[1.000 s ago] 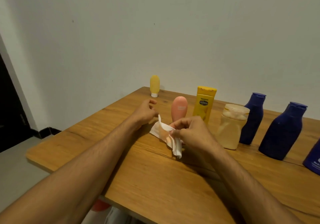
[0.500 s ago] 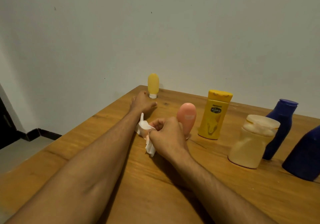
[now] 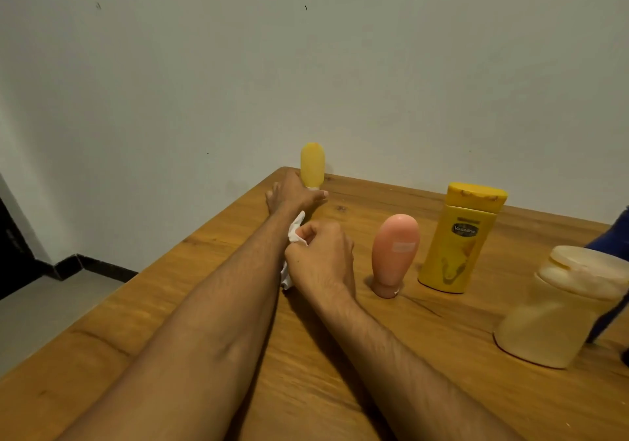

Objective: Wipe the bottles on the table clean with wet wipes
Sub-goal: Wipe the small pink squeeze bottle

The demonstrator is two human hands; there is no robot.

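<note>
At centre frame the right hand (image 3: 320, 260) grips a white wet wipe (image 3: 295, 231), fingers (image 3: 318, 231) curled tight round it; the wipe is crumpled, one bunch poking out above the fist and another hanging below, against the left forearm; cannot tell if the lower bunch touches the tabletop (image 3: 340, 389). Up and left of that, at the far corner of the tabletop, the left hand (image 3: 292, 195) lies stretched out at the base of the small yellow tube (image 3: 312, 165); its fingers (image 3: 272, 192) are straight and spread apart, holding nothing; the hand hides part of the tube's white cap, so contact cannot be told; the tube stands upright, cap down, close to the wall (image 3: 408, 66). Right of centre the pink tube (image 3: 394, 253) stands upright on its cap, pale label patch on the front, near the right hand but apart; next right is the yellow Vaseline bottle (image 3: 459, 239), upright, brown smudges on its lid; at lower right is the cream bottle (image 3: 561, 308), wide lid, upright; a dark blue bottle (image 3: 612, 233) sits behind it, cut by the right edge. The tabletop is brown grained wood; grey floor (image 3: 51, 301) at lower left.
</note>
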